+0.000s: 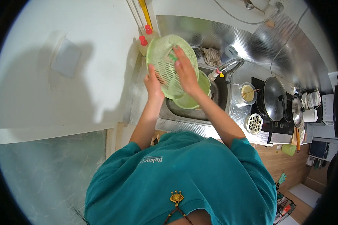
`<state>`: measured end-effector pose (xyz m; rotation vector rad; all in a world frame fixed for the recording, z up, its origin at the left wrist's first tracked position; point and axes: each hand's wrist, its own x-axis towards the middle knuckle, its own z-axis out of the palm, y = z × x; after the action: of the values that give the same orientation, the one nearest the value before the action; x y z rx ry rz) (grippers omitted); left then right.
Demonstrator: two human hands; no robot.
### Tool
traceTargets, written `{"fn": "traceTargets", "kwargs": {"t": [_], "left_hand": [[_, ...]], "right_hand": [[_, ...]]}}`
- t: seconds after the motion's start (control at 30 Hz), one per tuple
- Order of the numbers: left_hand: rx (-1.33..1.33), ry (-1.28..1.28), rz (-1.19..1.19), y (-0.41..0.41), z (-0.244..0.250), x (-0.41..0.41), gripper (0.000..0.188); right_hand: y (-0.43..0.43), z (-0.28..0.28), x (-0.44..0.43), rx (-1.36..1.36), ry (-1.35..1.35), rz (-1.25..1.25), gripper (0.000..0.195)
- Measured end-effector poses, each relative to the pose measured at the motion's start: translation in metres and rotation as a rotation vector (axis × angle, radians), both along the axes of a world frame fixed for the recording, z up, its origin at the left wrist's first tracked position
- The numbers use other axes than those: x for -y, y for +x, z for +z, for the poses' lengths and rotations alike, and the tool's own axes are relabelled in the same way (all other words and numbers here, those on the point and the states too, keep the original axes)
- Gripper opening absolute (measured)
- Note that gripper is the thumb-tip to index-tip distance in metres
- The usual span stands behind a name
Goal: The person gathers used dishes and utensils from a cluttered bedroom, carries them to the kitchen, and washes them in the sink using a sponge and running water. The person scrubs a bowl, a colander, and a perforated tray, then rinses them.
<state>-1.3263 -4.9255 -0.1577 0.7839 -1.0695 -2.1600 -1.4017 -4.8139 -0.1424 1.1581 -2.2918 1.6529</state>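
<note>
My left hand [154, 85] grips the lower left rim of a light green plastic colander [166, 73], which is held tilted up over the left side of the sink [180, 112]. Against the colander's slotted inside, my right hand [186, 71] presses a green and whitish scrubbing pad or sponge [171, 57], partly hidden by the fingers. Below the colander, a green plastic basin [187, 101] sits in the stainless steel sink, its far part covered by the colander and my right forearm.
A curved faucet [232, 65] reaches over the sink from the right. Two red-capped bottles [143, 41] stand in the left corner. A patterned cloth [212, 56] lies behind the sink. Rightward are a bowl with yellowish contents [248, 93], a slotted white disc [254, 123] and a lidded wok [274, 98].
</note>
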Motion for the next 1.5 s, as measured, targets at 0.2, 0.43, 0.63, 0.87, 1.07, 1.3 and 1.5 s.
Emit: {"fn": "traceTargets", "kwargs": {"t": [0.2, 0.43, 0.63, 0.87, 1.07, 1.3, 1.5], "left_hand": [[0.112, -0.031, -0.070, 0.007, 0.007, -0.012, 0.043], [-0.039, 0.093, -0.082, -0.004, 0.026, -0.005, 0.046], [-0.157, 0.344, -0.214, -0.005, 0.031, -0.006, 0.051], [-0.157, 0.380, -0.287, -0.006, 0.039, -0.001, 0.060], [-0.232, 0.494, -0.323, 0.000, 0.044, -0.020, 0.064], [-0.289, 0.462, -0.206, -0.003, 0.016, -0.033, 0.066], [-0.426, 0.347, -0.334, 0.014, 0.006, -0.011, 0.070]], "right_hand": [[-0.024, 0.011, -0.009, 0.112, -0.095, -0.006, 0.045], [0.031, 0.040, -0.028, -0.256, 0.112, -0.031, 0.045], [0.027, 0.011, -0.057, -0.323, 0.061, -0.286, 0.051], [0.058, 0.014, -0.047, -0.663, 0.227, -0.233, 0.049], [0.016, 0.013, -0.056, -0.135, -0.116, -0.395, 0.053], [0.059, 0.008, -0.018, 0.057, -0.078, -0.575, 0.050], [-0.050, 0.011, -0.056, 0.707, -0.379, -0.375, 0.057]]}}
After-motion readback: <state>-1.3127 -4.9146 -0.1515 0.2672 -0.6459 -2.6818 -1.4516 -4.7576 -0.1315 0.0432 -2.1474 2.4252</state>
